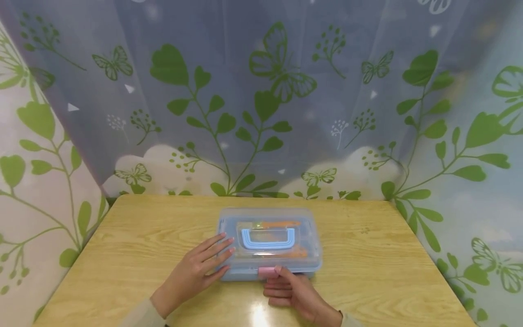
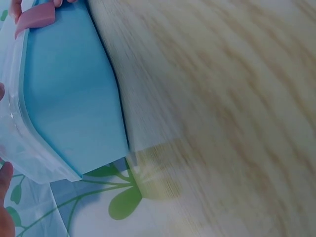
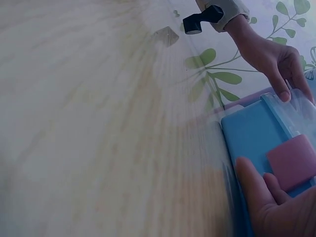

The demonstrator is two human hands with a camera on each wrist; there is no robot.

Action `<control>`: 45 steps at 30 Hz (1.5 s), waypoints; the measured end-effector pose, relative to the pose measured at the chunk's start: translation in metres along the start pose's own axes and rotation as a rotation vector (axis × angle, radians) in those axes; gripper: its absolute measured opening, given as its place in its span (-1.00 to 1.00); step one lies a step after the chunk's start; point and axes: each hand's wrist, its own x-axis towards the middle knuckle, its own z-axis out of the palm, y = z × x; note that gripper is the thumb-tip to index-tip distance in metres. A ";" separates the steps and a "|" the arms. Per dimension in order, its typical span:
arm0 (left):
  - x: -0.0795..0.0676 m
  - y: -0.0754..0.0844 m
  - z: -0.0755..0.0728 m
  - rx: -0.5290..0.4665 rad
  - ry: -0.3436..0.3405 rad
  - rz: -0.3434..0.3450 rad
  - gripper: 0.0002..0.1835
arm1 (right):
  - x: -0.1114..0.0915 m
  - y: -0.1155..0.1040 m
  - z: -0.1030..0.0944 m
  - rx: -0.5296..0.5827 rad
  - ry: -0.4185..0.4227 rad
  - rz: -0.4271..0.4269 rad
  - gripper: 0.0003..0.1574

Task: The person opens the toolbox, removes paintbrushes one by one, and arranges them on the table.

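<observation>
A plastic storage box (image 1: 229, 275) with a light blue base, a clear lid and a blue carrying handle (image 1: 267, 245) sits on the table, lid down. Orange-handled tools (image 1: 282, 224), perhaps brushes, show through the lid. On the front side is a pink latch (image 1: 267, 272). My left hand (image 1: 198, 268) rests with extended fingers on the lid's left end. At the latch, my right hand (image 1: 296, 293) pinches, thumb at its upper edge and other fingers curled below. The left wrist view shows fingertips on both sides of the pink latch (image 2: 39, 17).
The wooden table (image 1: 367, 259) extends around the box on both sides. Behind it and along both sides hang curtains (image 1: 229, 136) printed with green leaves and butterflies. A black strap-like piece (image 3: 202, 20) is on the left wrist.
</observation>
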 end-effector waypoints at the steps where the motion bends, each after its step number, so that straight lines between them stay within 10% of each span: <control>1: 0.000 0.000 0.000 -0.002 0.002 0.000 -0.65 | 0.000 0.000 0.000 0.001 0.001 0.000 -0.18; 20: -0.001 0.001 0.002 -0.009 -0.010 -0.037 -0.63 | -0.001 -0.003 0.007 -0.002 0.061 0.002 -0.24; 45: -0.002 0.005 0.001 -0.013 0.008 -0.036 -0.61 | -0.016 -0.007 0.001 -0.022 -0.112 -0.010 -0.34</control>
